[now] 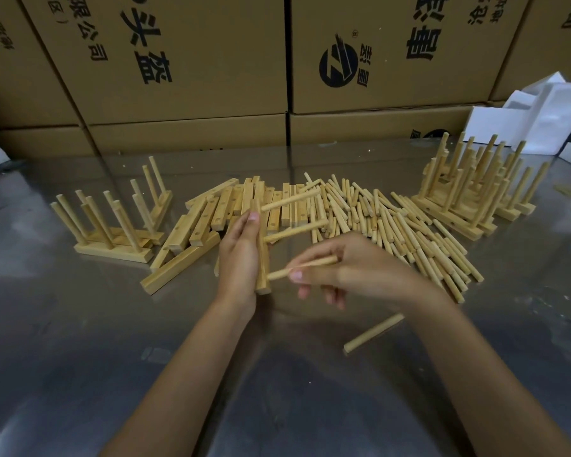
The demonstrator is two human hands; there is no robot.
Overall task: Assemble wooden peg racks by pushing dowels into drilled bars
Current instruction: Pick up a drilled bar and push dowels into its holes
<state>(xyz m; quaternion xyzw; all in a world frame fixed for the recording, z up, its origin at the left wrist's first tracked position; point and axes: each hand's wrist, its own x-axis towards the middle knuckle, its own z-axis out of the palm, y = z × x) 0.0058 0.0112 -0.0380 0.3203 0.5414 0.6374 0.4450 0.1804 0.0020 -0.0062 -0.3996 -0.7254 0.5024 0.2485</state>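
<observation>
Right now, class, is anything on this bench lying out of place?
Yes: one dowel lies alone on the metal table beside the right forearm, apart from the loose dowel pile farther back. It looks strayed or dropped.

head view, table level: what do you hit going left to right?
finished racks on the left → pile of drilled bars → left hand holding the bar being fitted → right hand pinching a dowel → loose dowel heap → stacked racks on the right → white foam pieces
</observation>
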